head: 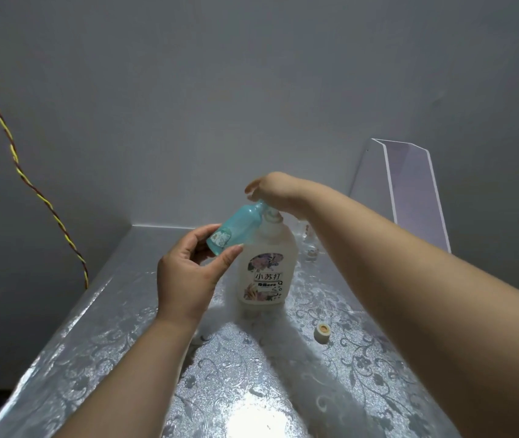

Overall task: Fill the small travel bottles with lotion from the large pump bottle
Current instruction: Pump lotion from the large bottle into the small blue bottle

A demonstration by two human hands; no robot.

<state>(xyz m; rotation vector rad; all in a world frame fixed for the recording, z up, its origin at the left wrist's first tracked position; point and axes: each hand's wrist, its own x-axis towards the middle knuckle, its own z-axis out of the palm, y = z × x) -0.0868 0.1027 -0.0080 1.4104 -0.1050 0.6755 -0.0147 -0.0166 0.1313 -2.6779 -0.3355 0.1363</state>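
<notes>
Pinching the base of the 1 teal travel bottle [236, 230] between thumb and curled fingers, the left hand [188, 273] is holding it tilted in the air, its neck pointing up and to the right. I am seeing that neck meeting the spout of the pump bottle [266, 267], just under the right hand [270, 188]. The right hand is lying palm-down on the pump head, wrist bent, fingers drooping loosely over the far side and not wrapping anything I can see. Both forearms are reaching in bare from the bottom of the view, the right one crossing high over the table.

I am counting 1 pump bottle, white and translucent with a flowered label, standing upright on the table [125, 327] just right of the left hand. 1 small pale cap [322, 332] is lying near its base, on the right. Some small clear items [311, 248] are sitting behind the right forearm, too blurred for me to count.

The table is wearing a shiny silver cover with a floral scroll pattern, glaring under the light. A plain grey wall is closing the room behind it; 1 twisted yellow-and-red cable [14, 153] is hanging down on the left, and 1 clear plastic stand [410, 191] is leaning at the right.
</notes>
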